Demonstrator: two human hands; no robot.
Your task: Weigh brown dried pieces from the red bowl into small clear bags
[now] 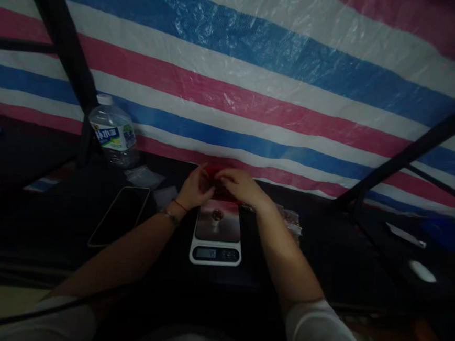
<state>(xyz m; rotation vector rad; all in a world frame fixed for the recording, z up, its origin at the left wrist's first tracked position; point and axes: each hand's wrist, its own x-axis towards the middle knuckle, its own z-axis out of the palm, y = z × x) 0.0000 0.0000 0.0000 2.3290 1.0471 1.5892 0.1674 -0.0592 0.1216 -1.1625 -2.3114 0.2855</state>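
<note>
A white kitchen scale (215,247) with a metal plate and a lit display lies on the dark table. On its plate stands a small white cup (216,220) with brownish bits in it. Just behind the scale, my left hand (197,189) and my right hand (242,186) meet over a red thing (214,170), perhaps a bag or basin, with dark contents. Both hands have curled fingers at it. What the fingertips pinch is too dark and small to make out.
Left of the scale lies a phone (123,216), with clear plastic bags (144,177) behind it and a large plastic bottle (114,135) farther back. Small filled bags (291,218) lie beyond my right forearm. Farther right is a white mouse-like object (422,271). A striped tarp (233,92) hangs behind.
</note>
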